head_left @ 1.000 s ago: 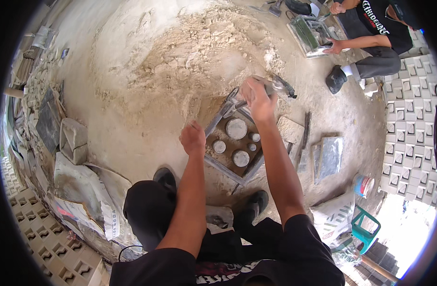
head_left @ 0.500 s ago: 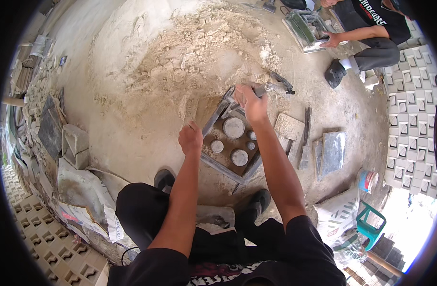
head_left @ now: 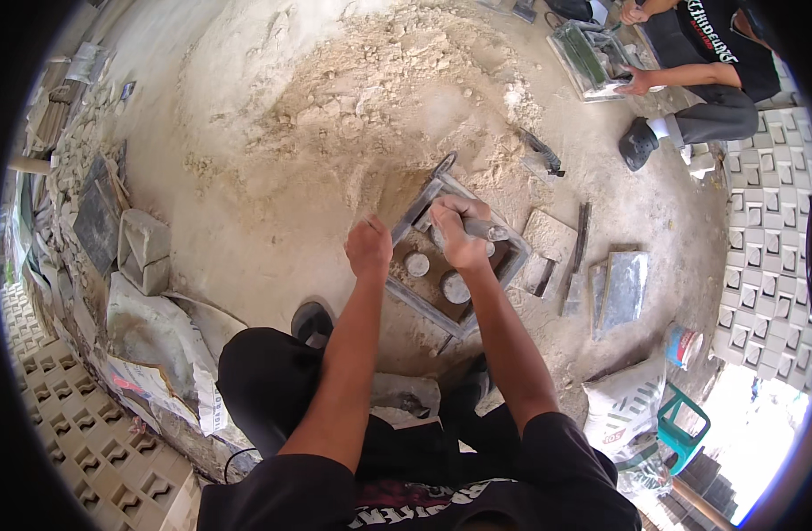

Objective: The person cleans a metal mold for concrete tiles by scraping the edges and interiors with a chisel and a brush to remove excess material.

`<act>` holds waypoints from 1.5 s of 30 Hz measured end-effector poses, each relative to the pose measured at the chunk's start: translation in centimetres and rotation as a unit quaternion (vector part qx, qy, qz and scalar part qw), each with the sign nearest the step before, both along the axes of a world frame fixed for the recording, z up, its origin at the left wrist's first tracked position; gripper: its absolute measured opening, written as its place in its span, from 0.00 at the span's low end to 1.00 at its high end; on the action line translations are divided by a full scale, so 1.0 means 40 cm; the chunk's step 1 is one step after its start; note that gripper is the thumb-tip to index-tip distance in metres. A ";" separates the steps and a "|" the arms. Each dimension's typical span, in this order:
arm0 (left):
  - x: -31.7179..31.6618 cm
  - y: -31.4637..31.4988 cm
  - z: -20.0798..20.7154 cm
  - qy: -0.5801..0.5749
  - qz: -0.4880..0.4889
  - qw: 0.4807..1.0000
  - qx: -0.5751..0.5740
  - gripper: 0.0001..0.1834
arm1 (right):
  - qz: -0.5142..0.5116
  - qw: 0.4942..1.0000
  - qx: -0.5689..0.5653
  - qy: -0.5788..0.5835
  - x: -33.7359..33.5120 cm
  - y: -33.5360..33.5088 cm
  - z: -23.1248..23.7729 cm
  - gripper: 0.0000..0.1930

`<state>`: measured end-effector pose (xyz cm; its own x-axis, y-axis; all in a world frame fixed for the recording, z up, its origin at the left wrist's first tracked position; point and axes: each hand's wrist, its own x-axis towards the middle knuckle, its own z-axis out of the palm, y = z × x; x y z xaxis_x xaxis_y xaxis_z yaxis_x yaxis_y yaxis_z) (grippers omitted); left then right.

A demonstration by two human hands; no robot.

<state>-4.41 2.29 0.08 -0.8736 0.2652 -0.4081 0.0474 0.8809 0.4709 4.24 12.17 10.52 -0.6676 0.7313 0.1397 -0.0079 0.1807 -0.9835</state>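
Note:
On the ground ahead of me lies a square grey metal mould frame point(head_left: 404, 297), packed with brown, damp-looking material. Several pale round discs point(head_left: 417, 265) stand in it, one larger than the others. Over the frame's middle, my right hand point(head_left: 457, 232) is closed round a tool with a thick, dusty round handle point(head_left: 486, 232); the hand hides its head. Just off the frame's left side, my left hand point(head_left: 368, 245) makes a fist, and whatever it may hold is too small to make out.
A large mound of pale sandy powder point(head_left: 353, 97) spreads beyond the frame. To the right lie a dusty plate point(head_left: 548, 239), dark bars point(head_left: 576, 257) and grey slabs point(head_left: 620, 292). A co-worker point(head_left: 698, 88) squats at far right by another mould point(head_left: 587, 62). A hollow block point(head_left: 144, 250) stands left.
My right hand has come from the frame's far corner toward its middle with the tool, covering some discs. My left hand stays closed beside the frame.

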 end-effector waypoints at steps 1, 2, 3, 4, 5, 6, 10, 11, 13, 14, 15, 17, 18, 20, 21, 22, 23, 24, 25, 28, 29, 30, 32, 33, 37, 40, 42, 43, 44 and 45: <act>0.003 0.002 -0.004 0.001 -0.001 1.000 0.008 0.30 | 0.001 0.998 -0.057 -0.007 0.004 0.005 0.005 0.18; -0.003 -0.007 -0.020 0.005 0.003 1.000 0.012 0.30 | -0.013 0.998 -0.063 0.000 -0.004 -0.003 0.038 0.18; -0.009 -0.018 -0.026 0.007 0.008 1.000 0.014 0.30 | -0.028 0.997 -0.069 0.006 -0.002 -0.013 0.070 0.17; -0.012 -0.026 -0.033 -0.011 0.015 1.000 0.018 0.31 | -0.043 0.996 -0.076 0.011 0.004 -0.024 0.083 0.17; -0.016 -0.018 -0.023 -0.030 0.020 0.999 0.023 0.31 | -0.019 0.993 -0.084 0.079 0.020 -0.033 0.075 0.17; -0.014 -0.012 -0.017 -0.049 0.019 0.998 0.030 0.31 | 0.002 0.996 -0.063 0.070 0.027 -0.037 0.045 0.17; -0.014 -0.020 -0.048 -0.078 0.057 0.994 0.054 0.30 | 0.056 0.998 -0.012 -0.010 0.024 -0.062 0.033 0.17; -0.019 -0.023 -0.049 -0.071 0.064 0.994 0.057 0.29 | 0.046 0.999 -0.027 -0.008 0.016 -0.075 0.067 0.17; -0.025 -0.024 -0.053 -0.067 0.077 0.993 0.063 0.29 | 0.020 0.996 -0.043 0.069 0.024 -0.106 0.065 0.16; -0.019 -0.022 -0.054 -0.071 0.077 0.992 0.064 0.28 | 0.036 0.997 -0.034 0.063 0.039 -0.123 0.028 0.15; -0.017 -0.014 -0.059 -0.073 0.078 0.992 0.069 0.28 | 0.053 0.997 -0.021 0.058 0.047 -0.131 -0.007 0.15; -0.025 -0.027 -0.089 -0.067 0.048 0.992 0.094 0.32 | 0.076 0.997 0.009 0.032 0.055 -0.138 -0.030 0.15; -0.022 -0.041 -0.099 -0.066 0.035 0.992 0.103 0.34 | 0.061 0.998 -0.009 0.030 0.053 -0.149 -0.004 0.15; -0.025 -0.042 -0.104 -0.082 0.050 0.990 0.105 0.34 | 0.030 0.998 -0.042 0.028 0.050 -0.164 0.039 0.15; -0.031 -0.037 -0.097 -0.088 0.057 0.989 0.106 0.34 | 0.040 0.997 -0.006 0.070 0.049 -0.165 0.026 0.14; -0.036 -0.034 -0.090 -0.091 0.048 0.988 0.113 0.34 | 0.050 0.992 0.029 0.111 0.048 -0.165 0.003 0.13; -0.036 -0.041 -0.083 -0.095 0.040 0.988 0.116 0.34 | 0.059 0.985 0.062 0.152 0.049 -0.177 -0.015 0.13; -0.035 -0.032 -0.079 -0.099 0.027 0.987 0.126 0.34 | 0.063 0.987 0.065 0.134 0.048 -0.187 -0.027 0.12; -0.033 -0.027 -0.077 -0.104 0.034 0.987 0.120 0.34 | 0.067 0.989 0.068 0.116 0.046 -0.204 -0.040 0.12; -0.031 -0.043 -0.091 -0.102 0.056 0.987 0.112 0.34 | 0.075 0.988 0.072 0.114 0.032 -0.209 -0.004 0.13; -0.028 -0.038 -0.074 -0.093 0.055 0.987 0.120 0.34 | 0.070 0.989 0.051 0.124 0.029 -0.207 0.022 0.12; -0.028 -0.039 -0.065 -0.084 0.053 0.987 0.127 0.34 | 0.065 0.988 0.030 0.134 0.030 -0.205 0.033 0.12; -0.029 -0.046 -0.087 -0.081 0.063 0.987 0.120 0.34 | 0.113 0.989 0.047 0.087 0.033 -0.209 -0.010 0.13; -0.031 -0.030 -0.087 -0.080 0.063 0.987 0.125 0.34 | 0.136 0.987 0.055 0.071 0.028 -0.210 -0.022 0.14; -0.028 -0.031 -0.073 -0.089 0.060 0.988 0.115 0.34 | 0.151 0.988 0.021 0.022 0.028 -0.176 0.041 0.14; -0.029 -0.024 -0.040 -0.081 0.052 0.988 0.120 0.33 | 0.132 0.986 -0.053 0.087 0.057 -0.140 0.097 0.17; -0.026 -0.028 -0.036 -0.073 0.059 0.989 0.113 0.33 | 0.160 0.964 -0.117 0.179 0.073 -0.132 0.147 0.20; -0.026 -0.033 -0.035 -0.069 0.061 0.990 0.103 0.33 | 0.181 0.958 -0.126 0.182 0.082 -0.126 0.167 0.21; -0.022 -0.027 -0.028 -0.068 0.058 0.991 0.096 0.33 | 0.200 0.954 -0.130 0.183 0.095 -0.116 0.190 0.23; -0.020 -0.024 -0.023 -0.068 0.057 0.992 0.090 0.33 | 0.219 0.949 -0.135 0.184 0.103 -0.113 0.201 0.24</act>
<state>-5.23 1.34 -0.84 -0.8424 0.2476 -0.4786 -0.1216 0.7779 0.6165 8.37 7.65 18.55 -0.8578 0.4372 0.2702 -0.3766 -0.1768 -0.9093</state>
